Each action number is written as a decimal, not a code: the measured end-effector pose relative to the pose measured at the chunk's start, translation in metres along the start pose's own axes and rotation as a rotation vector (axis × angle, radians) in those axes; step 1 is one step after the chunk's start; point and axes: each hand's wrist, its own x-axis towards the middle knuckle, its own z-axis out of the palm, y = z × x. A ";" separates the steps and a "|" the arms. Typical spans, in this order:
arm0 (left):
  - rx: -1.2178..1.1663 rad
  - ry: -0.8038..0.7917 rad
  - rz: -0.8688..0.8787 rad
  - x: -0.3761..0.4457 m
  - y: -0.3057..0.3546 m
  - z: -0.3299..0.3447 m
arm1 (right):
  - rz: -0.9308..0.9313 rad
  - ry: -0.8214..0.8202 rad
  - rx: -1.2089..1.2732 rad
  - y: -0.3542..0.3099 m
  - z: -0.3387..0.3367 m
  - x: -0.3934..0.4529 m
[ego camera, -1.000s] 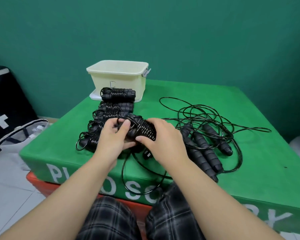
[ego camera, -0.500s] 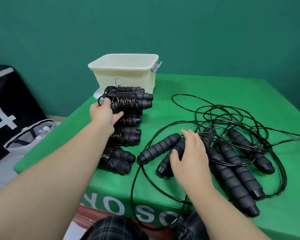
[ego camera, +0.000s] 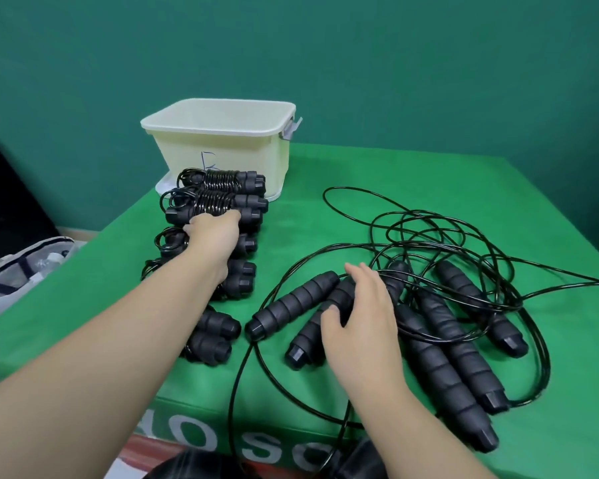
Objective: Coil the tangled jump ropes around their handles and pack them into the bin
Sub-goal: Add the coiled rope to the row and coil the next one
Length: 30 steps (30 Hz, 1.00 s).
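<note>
A cream bin (ego camera: 222, 146) stands open at the table's back left. In front of it lies a row of coiled jump ropes (ego camera: 236, 183), black cord wound round black handles, reaching to the near edge (ego camera: 215, 337). My left hand (ego camera: 213, 231) lies over one coiled jump rope (ego camera: 222, 205) near the bin, its fingers curled on it. To the right is a tangle of loose black cord (ego camera: 446, 236) with several foam handles (ego camera: 440, 368). My right hand (ego camera: 360, 316) rests with relaxed, spread fingers on one loose handle (ego camera: 312, 331), beside another (ego camera: 291, 305).
The green table cover (ego camera: 360, 167) ends at a front edge with white letters (ego camera: 222, 440). A loop of cord (ego camera: 242, 382) hangs over that edge. A white lid (ego camera: 165, 184) lies under the bin. A light bag (ego camera: 21, 264) and a black panel (ego camera: 7, 202) are on the floor at left.
Both hands held a coiled rope in front of me. My left hand carried it to the row by the bin and set it down; my right hand moved onto the loose handles.
</note>
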 end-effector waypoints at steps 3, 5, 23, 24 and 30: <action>-0.014 -0.082 0.017 -0.080 0.019 0.011 | -0.009 0.026 0.023 0.003 -0.002 0.000; 0.000 -0.128 0.042 -0.119 0.022 0.019 | -0.005 0.047 0.037 0.006 -0.005 0.001; 1.173 -0.227 0.641 -0.203 -0.022 0.060 | 0.151 0.151 -0.168 0.036 -0.043 -0.003; 1.158 -0.221 0.635 -0.202 -0.021 0.060 | 0.136 0.134 -0.202 0.036 -0.041 -0.004; 0.767 -0.151 0.551 -0.215 -0.006 0.046 | 0.121 0.221 -0.144 0.036 -0.040 -0.002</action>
